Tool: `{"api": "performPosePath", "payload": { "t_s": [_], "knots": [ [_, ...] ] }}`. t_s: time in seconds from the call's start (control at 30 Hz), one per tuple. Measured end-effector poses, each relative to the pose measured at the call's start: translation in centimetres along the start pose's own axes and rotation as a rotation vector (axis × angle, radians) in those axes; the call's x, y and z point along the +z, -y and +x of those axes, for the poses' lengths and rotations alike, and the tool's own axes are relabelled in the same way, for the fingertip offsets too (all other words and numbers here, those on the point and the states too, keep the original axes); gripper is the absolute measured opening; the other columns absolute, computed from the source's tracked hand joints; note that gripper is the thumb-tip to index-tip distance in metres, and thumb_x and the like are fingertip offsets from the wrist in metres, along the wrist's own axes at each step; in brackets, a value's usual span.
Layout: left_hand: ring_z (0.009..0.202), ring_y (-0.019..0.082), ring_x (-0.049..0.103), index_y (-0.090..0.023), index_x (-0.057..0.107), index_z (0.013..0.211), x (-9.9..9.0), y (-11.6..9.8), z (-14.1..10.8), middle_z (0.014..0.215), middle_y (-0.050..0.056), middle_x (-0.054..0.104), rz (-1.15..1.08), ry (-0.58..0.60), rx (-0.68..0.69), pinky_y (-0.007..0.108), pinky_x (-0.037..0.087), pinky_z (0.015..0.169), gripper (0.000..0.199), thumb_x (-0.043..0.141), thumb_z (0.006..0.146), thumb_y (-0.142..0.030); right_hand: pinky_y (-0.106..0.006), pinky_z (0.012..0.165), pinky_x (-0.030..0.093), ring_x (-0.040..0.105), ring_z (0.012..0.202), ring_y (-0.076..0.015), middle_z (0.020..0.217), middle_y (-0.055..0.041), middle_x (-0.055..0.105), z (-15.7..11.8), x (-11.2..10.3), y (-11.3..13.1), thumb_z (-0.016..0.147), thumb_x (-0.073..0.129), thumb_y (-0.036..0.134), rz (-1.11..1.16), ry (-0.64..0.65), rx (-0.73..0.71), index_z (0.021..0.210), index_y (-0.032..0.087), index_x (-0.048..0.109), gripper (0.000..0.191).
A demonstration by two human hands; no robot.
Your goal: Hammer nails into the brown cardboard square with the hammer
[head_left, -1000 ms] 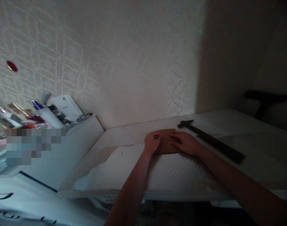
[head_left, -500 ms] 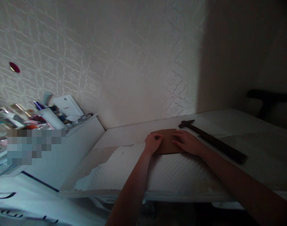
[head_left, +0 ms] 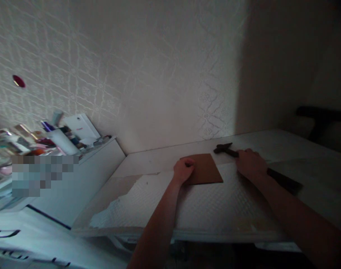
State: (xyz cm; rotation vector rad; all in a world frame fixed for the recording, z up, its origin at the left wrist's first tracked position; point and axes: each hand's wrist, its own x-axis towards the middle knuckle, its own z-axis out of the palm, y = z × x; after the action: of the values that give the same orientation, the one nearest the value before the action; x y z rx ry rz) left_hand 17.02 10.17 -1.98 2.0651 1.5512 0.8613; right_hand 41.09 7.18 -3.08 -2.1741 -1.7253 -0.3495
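Left hand on a brown board, right hand over a hammer, on a dim white desk.

The left hand [head_left: 183,170] is curled into a loose fist, pressing the near left corner of the brown square board [head_left: 204,169], which lies flat toward the desk's [head_left: 159,160] far edge; whether the fingers pinch anything cannot be made out. The right hand [head_left: 250,163] lies over the dark hammer [head_left: 282,181] just right of the board, covering the upper handle; the head pokes out toward the wall, and I cannot tell if the fingers wrap the handle. A torn white patterned sheet [head_left: 148,201] covers the desk's near part. Off the left edge, a white cabinet [head_left: 83,175] carries blurred bottles and boxes, partly pixelated.
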Motion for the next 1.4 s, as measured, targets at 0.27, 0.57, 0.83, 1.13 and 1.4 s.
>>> {"api": "performPosePath", "payload": {
  "t_s": [0.27,0.57,0.83,1.13,1.4],
  "knots": [
    [0.087,0.013,0.060,-0.019,0.062,0.089,0.0,-0.2,-0.2,0.089,0.000,0.067,-0.021,-0.015,-0.019,0.026,0.045,0.083,0.022,0.057,0.069,-0.011,-0.028,0.059,0.043,0.058,0.079,-0.0180,0.108,-0.0057,0.054,-0.3,-1.8,1.1,0.084,0.043,0.025,0.263,-0.171,-0.285,0.115,0.023,0.053,0.033],
    [0.092,0.016,0.059,-0.019,0.058,0.095,-0.2,-0.3,-0.1,0.094,0.001,0.066,0.040,-0.025,-0.036,0.028,0.044,0.083,0.028,0.059,0.067,-0.014,-0.028,0.071,0.043,0.055,0.085,-0.0176,0.107,-0.0065,0.054,-1.1,-1.9,3.1,0.083,0.039,0.012,0.281,-0.247,-0.582,0.113,0.021,0.053,0.034],
    [0.096,0.016,0.058,-0.021,0.057,0.097,0.0,0.0,0.0,0.094,0.000,0.066,0.007,-0.016,-0.014,0.028,0.043,0.087,0.030,0.057,0.068,-0.012,-0.029,0.068,0.043,0.056,0.082,-0.0184,0.107,-0.0076,0.055,-1.3,-1.8,3.2,0.083,0.039,0.012,0.235,-0.292,-0.515,0.113,0.021,0.054,0.035],
    [0.095,0.016,0.058,-0.021,0.057,0.100,0.0,0.3,0.1,0.094,0.000,0.066,0.032,-0.009,-0.010,0.028,0.043,0.085,0.034,0.057,0.067,-0.014,-0.028,0.067,0.042,0.056,0.081,-0.0175,0.108,-0.0066,0.055,-1.2,-1.4,3.4,0.083,0.040,0.013,0.209,-0.285,-0.532,0.114,0.021,0.053,0.034],
    [0.095,0.016,0.057,-0.022,0.057,0.100,-0.2,-0.2,0.0,0.094,-0.001,0.066,0.067,-0.003,-0.021,0.027,0.043,0.083,0.033,0.057,0.068,-0.015,-0.028,0.069,0.043,0.056,0.083,-0.0177,0.108,-0.0065,0.054,-1.5,-1.7,3.5,0.083,0.039,0.011,0.232,-0.273,-0.537,0.116,0.021,0.052,0.037]
  ]
}}
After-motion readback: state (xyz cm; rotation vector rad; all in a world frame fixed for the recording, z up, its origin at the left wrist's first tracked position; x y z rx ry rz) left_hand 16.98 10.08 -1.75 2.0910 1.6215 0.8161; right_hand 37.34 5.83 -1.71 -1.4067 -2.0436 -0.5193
